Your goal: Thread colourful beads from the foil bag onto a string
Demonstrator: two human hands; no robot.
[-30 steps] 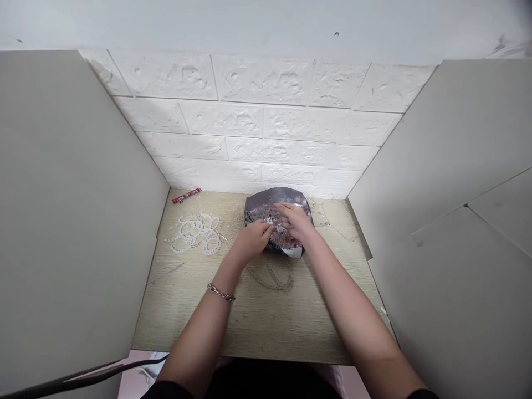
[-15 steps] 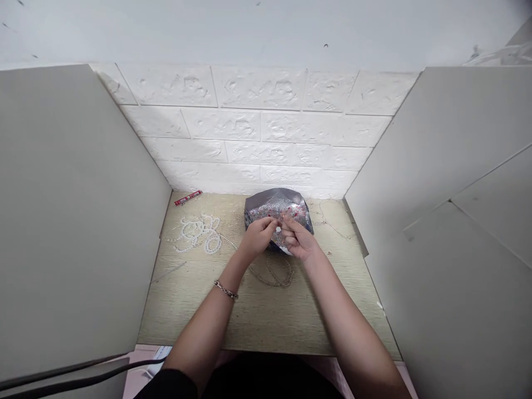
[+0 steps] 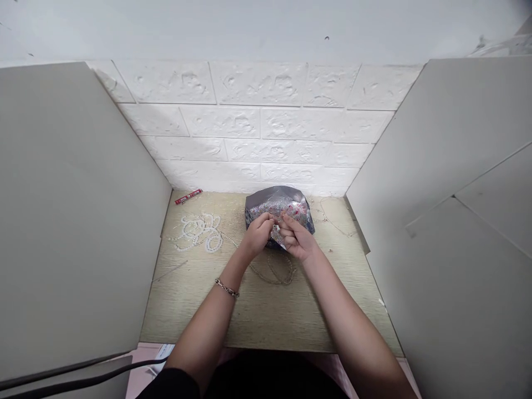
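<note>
My left hand [image 3: 258, 235] and my right hand [image 3: 297, 237] meet over an open silvery bag [image 3: 293, 195], fingertips almost touching. Both are closed in a pinch; whatever lies between the fingers is too small to make out. Inside the bag, many tiny shiny pieces, some of them red, show behind my fingers. A thin beaded strand [image 3: 276, 281] lies in loops on the table just below my hands. To the left rests a coiled heap of white beaded strands [image 3: 213, 241], with one thin strand running from it toward my left wrist.
A small red packet [image 3: 188, 197] lies at the table's back left corner. Thin wire or thread [image 3: 332, 220] is spread right of the bag. Grey panels [image 3: 436, 221] flank the wooden table [image 3: 282, 321], with a white brick-patterned wall behind. Black cable [image 3: 103, 378] crosses at lower left.
My pinched fingers have shifted slightly, the left fingertips drawing a little up and left. The view has tilted slightly; the strands and bag stay in place.
</note>
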